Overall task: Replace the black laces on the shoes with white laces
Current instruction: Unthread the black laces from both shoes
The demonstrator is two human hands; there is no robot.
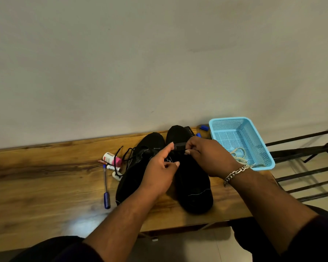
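Both forearms reach over the wooden desk (45,186) edge. Right of the shoes, a blue mesh basket (261,137) holds a white lace (240,155); left lie a pen (105,186) and markers (112,167). Right hand (208,156) pinches the right shoe's (193,186) black strap (179,147); left hand (159,173), fingers curled, touches it. Black laces (125,156) trail from the left shoe (138,167).

Plain off-white wall (159,63) runs right behind a wooden table (36,176) with heavy dark grain. Off its right edge there's a black metal rack (301,161) over pale floor tiles (320,167), lighting pretty dim.

Home room: wooden table (45,178), bare wall (159,63).
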